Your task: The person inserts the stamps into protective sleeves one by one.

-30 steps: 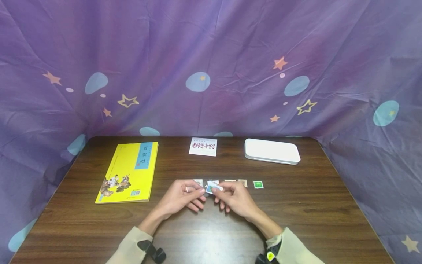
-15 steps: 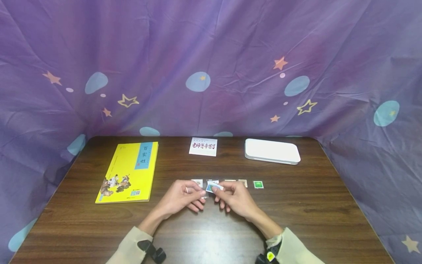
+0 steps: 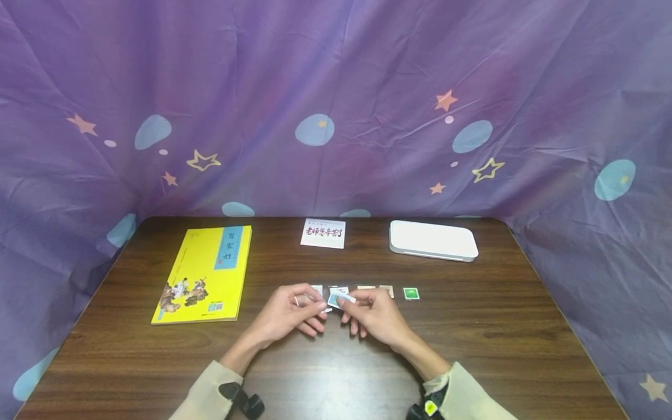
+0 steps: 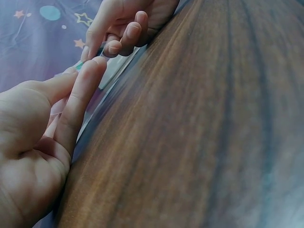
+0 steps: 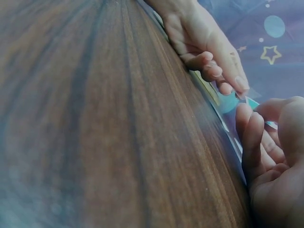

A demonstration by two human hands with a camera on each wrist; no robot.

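My right hand (image 3: 379, 318) pinches a small stamp (image 3: 334, 300) between thumb and index finger. It has a blue-green picture and a white border. Close by on the left, my left hand (image 3: 287, 314) pinches a thin clear film (image 4: 58, 107), seemingly a plastic sleeve, mostly hidden by the fingers. The stamp's left edge is close to the left fingertips; whether it is inside the film I cannot tell. Behind the hands lies a row of small stamps, among them a green one (image 3: 412, 293) and a beige one (image 3: 387, 290); the hands partly cover others.
A yellow book (image 3: 205, 274) lies on the left of the brown wooden table (image 3: 472, 350). At the back are a white card (image 3: 323, 234) with red writing and a flat white case (image 3: 433, 240). A purple curtain (image 3: 367, 70) hangs behind.
Both hands stay almost in place. A shiny glint by the left fingertips has shifted slightly, and the stamp in the right hand barely moves.
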